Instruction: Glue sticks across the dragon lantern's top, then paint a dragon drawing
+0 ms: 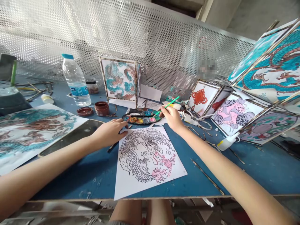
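Note:
A white sheet with a black dragon outline [147,159], partly painted pink at its lower right, lies on the blue table [98,175] in front of me. My left hand [110,132] rests with curled fingers on the sheet's upper left corner. My right hand [172,118] is closed on a green paintbrush [169,105] whose tip dips into a round paint palette [142,116] holding several colours, just behind the sheet.
A water bottle [76,80], a brown jar [101,108] and its lid [84,111] stand at back left. A painted dragon sheet [28,131] lies left. Framed painted panels [120,79] [236,114] lean at the back and right. Scissors [199,122], a glue bottle [226,142] and thin sticks [207,177] lie right.

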Motion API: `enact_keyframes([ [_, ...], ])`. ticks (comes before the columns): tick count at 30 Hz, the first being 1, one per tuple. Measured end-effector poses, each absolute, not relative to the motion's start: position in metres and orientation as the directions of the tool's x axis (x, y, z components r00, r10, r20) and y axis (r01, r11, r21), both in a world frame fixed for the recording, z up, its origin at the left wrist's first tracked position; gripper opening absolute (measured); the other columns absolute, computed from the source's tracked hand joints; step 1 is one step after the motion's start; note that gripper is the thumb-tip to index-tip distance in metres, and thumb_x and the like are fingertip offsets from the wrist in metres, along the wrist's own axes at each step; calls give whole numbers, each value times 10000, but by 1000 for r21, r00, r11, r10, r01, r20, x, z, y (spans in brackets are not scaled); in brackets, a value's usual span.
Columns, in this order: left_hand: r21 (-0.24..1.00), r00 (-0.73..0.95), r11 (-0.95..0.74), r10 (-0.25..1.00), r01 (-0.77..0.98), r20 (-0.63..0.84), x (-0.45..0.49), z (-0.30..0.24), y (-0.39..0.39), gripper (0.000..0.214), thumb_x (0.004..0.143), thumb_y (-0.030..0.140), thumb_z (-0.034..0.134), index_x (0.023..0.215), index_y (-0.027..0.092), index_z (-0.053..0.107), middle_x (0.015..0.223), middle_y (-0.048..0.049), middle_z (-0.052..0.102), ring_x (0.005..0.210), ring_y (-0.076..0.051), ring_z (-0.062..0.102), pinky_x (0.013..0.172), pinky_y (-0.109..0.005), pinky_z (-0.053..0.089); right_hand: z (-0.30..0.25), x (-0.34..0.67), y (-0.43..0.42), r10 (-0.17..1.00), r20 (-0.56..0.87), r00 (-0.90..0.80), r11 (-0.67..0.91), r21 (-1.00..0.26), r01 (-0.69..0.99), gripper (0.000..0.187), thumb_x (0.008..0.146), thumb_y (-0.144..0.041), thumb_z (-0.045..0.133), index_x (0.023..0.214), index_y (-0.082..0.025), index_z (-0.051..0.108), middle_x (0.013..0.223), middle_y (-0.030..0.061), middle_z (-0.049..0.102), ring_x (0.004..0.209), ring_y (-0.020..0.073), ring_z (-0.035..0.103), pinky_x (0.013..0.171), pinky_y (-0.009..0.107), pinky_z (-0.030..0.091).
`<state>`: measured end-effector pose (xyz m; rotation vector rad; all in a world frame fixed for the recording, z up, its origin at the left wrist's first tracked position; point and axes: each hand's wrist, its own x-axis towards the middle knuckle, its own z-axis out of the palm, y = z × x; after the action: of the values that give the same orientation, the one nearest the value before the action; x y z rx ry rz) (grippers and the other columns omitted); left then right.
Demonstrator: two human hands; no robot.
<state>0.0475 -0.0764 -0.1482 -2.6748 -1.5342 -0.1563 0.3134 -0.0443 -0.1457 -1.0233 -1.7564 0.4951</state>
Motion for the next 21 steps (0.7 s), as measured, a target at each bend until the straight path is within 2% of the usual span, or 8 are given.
enact_keyframes([
  [3, 10, 506, -510, 856, 860, 110, 47, -147, -77, 349, 862, 389, 367, 1045, 179, 577, 1019, -97, 602, 932, -250, 575, 738, -332, 467, -148, 296, -27, 797, 583, -155, 580, -670, 464, 341, 867, -469, 431, 705, -191, 541, 596, 6, 583, 587, 148, 566, 612, 275, 432],
  [9, 14, 519, -524, 847, 852, 116, 46, -149, -77, 319, 857, 375, 375, 1014, 187, 579, 998, -93, 599, 945, -250, 569, 739, -335, 467, -158, 286, -15, 827, 556, -87, 521, -698, 491, 323, 873, -448, 419, 682, -203, 510, 539, -7, 579, 521, 157, 565, 569, 279, 421],
  [21, 26, 520, -526, 846, 850, 118, 45, -150, -75, 320, 848, 376, 382, 1018, 188, 577, 997, -94, 601, 932, -257, 569, 733, -352, 471, -149, 284, -21, 824, 543, -160, 540, -669, 511, 350, 861, -471, 435, 655, -203, 523, 552, 7, 608, 547, 168, 592, 579, 281, 438],
])
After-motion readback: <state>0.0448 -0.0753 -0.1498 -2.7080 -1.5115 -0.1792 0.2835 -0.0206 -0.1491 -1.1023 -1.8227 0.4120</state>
